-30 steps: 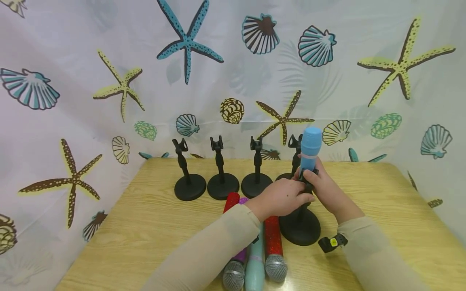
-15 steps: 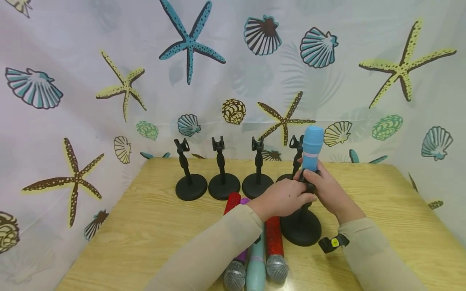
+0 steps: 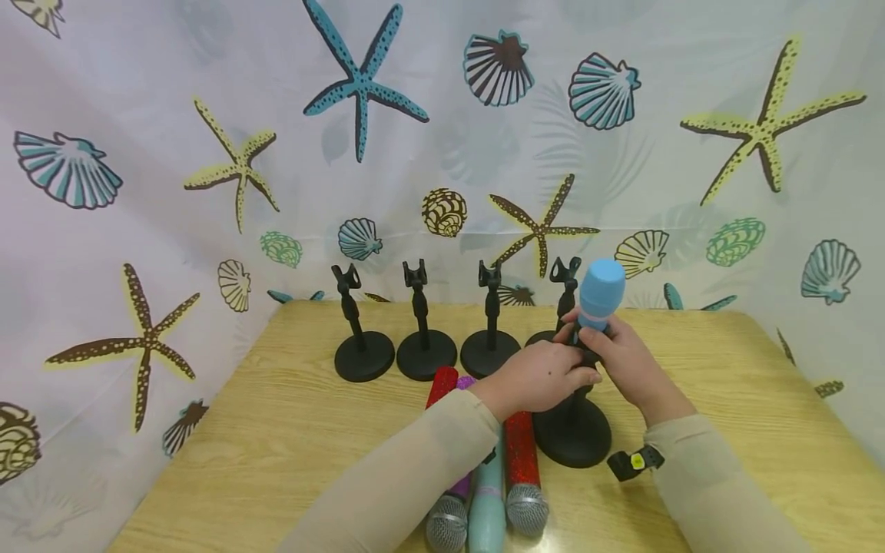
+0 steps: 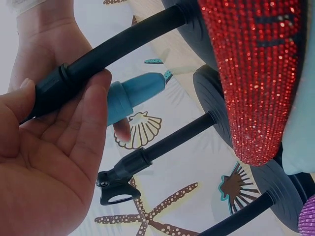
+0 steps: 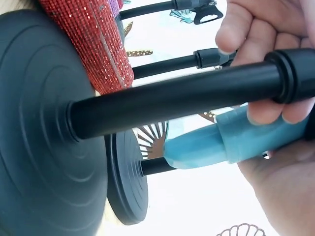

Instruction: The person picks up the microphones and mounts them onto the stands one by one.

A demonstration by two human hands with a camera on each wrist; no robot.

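A blue microphone (image 3: 601, 292) sits at the top of the nearest black microphone stand (image 3: 572, 442), its head tilted toward me. My left hand (image 3: 542, 376) curls its fingers round the upper post of this stand, just below the clip. On the other side, my right hand (image 3: 632, 365) holds the microphone at the clip, thumb in front. In the left wrist view the microphone's tapered lower end (image 4: 147, 87) pokes out behind the post. The right wrist view also shows this blue end (image 5: 197, 147) beside the post. My fingers mostly hide the clip.
Several black stands with bare clips, including the leftmost stand (image 3: 359, 353), line the table's back. In front lie a red glitter microphone (image 3: 523, 461), a mint microphone (image 3: 487, 507) and a purple one (image 3: 448, 514). Another red handle (image 3: 442, 382) shows behind my left sleeve. A shell-print curtain (image 3: 387, 184) surrounds the table.
The blue microphone's head has tipped toward me, moving down and slightly right in the head view. Both hands keep nearly the same place on the stand.
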